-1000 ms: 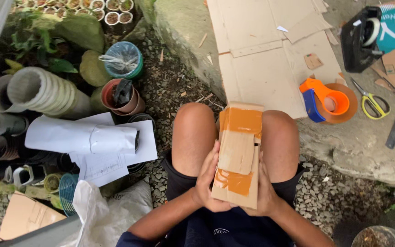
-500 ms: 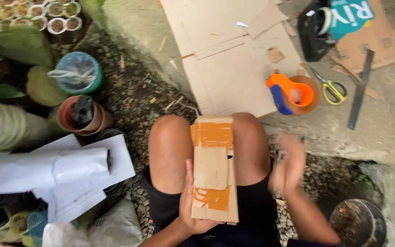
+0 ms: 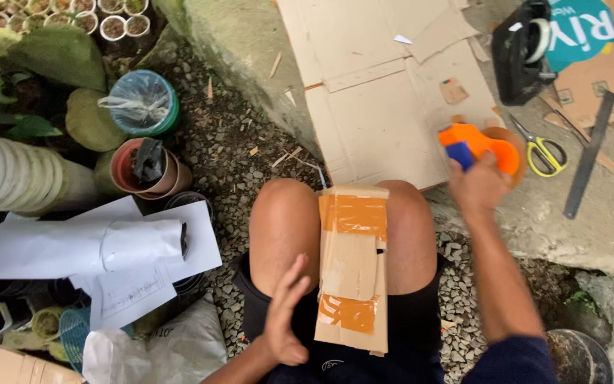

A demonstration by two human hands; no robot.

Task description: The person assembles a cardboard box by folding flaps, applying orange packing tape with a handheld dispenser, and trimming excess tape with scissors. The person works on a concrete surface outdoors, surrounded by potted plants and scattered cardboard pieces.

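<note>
While a flat cardboard piece (image 3: pixel 353 267) patched with glossy orange tape is lying across the knees, the left hand (image 3: pixel 286 313) is resting spread beside it — the right hand (image 3: pixel 479 186) is gripping, seemingly, the orange tape dispenser (image 3: pixel 483 146) at the flattened carton's (image 3: pixel 385 92) corner.

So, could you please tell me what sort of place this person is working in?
Most likely an outdoor garden or yard corner. The ground is gravel, stacked plant pots and leafy plants stand to one side, and flattened cardboard lies on a rough concrete ledge.
</note>
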